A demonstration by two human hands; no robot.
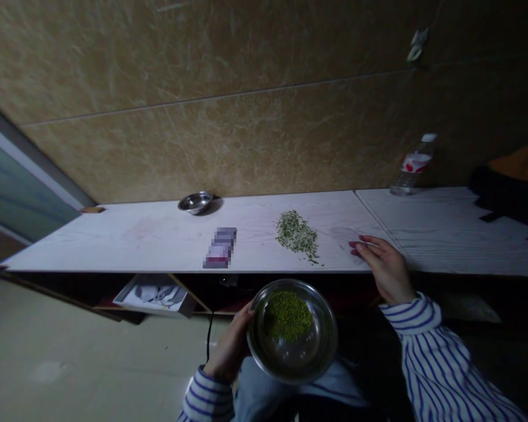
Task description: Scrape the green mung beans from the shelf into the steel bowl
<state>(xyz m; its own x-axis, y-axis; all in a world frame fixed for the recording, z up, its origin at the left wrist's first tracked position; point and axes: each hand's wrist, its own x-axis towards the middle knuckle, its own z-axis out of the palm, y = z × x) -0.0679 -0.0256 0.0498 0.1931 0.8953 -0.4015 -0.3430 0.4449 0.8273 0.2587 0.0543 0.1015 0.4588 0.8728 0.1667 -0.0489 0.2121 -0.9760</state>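
My left hand (232,346) grips the left rim of a shiny metal bowl (323,346), held above my lap in front of the table's edge. Inside the bowl lies a heap of small green beans (289,316), which look like mung beans. My right hand (389,266) hovers over the table's front part with thumb and fingertips pinched together. Faint see-through outlines show by those fingertips; what they hold, if anything, I cannot make out. Left of this hand, more small green bits (297,234) are spread in a loose patch on the white tabletop (255,225).
A smaller metal bowl (196,203) stands near the wall. A blurred-out phone-like object (220,248) lies left of the green patch. Toward the back right are a clear bottle (413,167) and dark cloth (501,184). A white box (156,294) sits on the shelf below.
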